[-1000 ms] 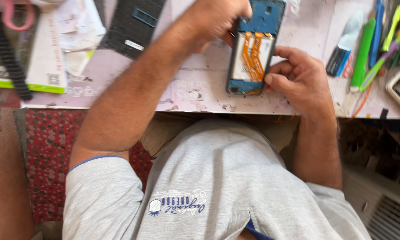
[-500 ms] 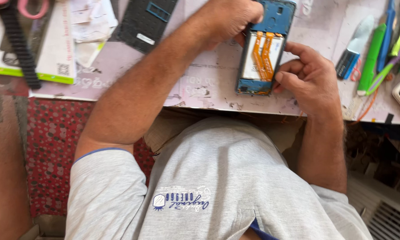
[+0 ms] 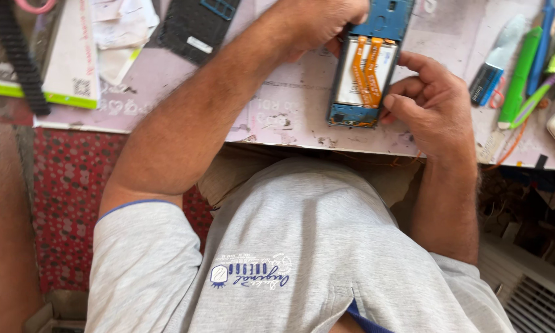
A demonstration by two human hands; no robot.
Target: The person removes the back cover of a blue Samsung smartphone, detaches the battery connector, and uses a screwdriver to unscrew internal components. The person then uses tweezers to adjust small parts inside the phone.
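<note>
An opened phone (image 3: 367, 65), its back cover off so that the blue frame, the pale battery and two orange ribbon cables lie exposed, rests flat on the bench (image 3: 290, 117) near the front edge, just ahead of the person's chest. Lying with its open side up, it keeps the inner parts in reach from above. The left hand (image 3: 327, 21) comes in from across the body and closes over the phone's upper left corner; its grip wraps the frame there, which looks meant to pin the phone down so it does not slide. How tightly those fingers clench is partly hidden by the frame's top edge and the picture border. The right hand (image 3: 435, 102) sits against the phone's right side, thumb and curled fingers touching the lower right rim, a light pinching grip on the frame rather than a full clasp; no tool shows in it. Between the two hands the phone is steadied from opposite corners, leaving the cables in the middle uncovered. To the right, well within reach of the right hand, lie green and blue plastic tools (image 3: 524, 68), fanned out side by side. To the far left, apart from the work, sit a dark panel (image 3: 194, 28) and a white booklet (image 3: 74, 68) with a green edge.
</note>
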